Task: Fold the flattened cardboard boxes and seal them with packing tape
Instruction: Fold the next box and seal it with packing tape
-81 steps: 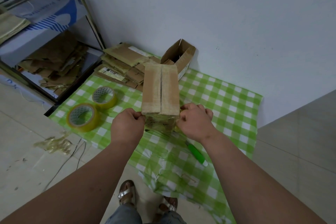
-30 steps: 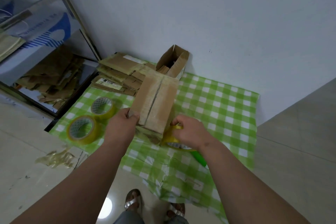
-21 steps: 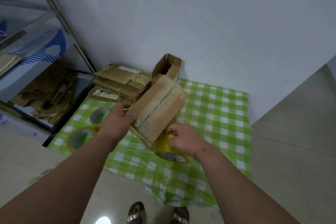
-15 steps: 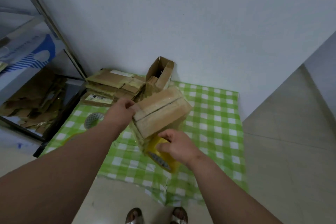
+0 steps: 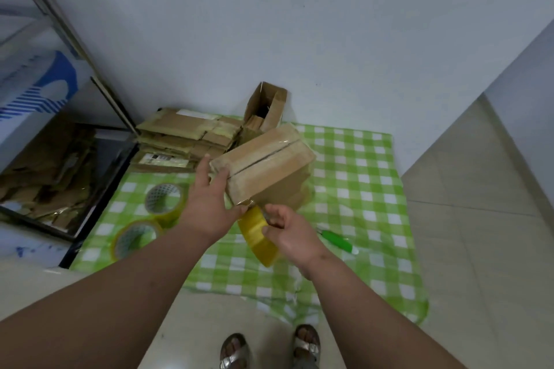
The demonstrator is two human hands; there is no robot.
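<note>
A person's left hand [image 5: 209, 204] grips the folded box [image 5: 263, 168] held above the checked cloth [image 5: 359, 177], while the right hand [image 5: 292, 234] clasps 1 tape roll [image 5: 257, 234]; keeping the strip taut and centred on the seam should seal it cleanly

We count three rolls of packing tape: one yellow roll [image 5: 260, 236] at the centre of the frame and two more rolls [image 5: 164, 200] [image 5: 134, 237] at centre left on the green checked cloth [image 5: 359, 189]. We see two folded cardboard boxes: one closed box [image 5: 263, 172] at the centre and one open box [image 5: 265, 108] above it by the wall. One stack of flattened cardboard [image 5: 186, 138] lies left of centre, its pieces too many to count. One green-handled tool [image 5: 340, 241] lies right of centre. We count two hands, the left hand [image 5: 209, 204] and the right hand [image 5: 292, 234], and two sandalled feet [image 5: 305, 341] at the bottom.
</note>
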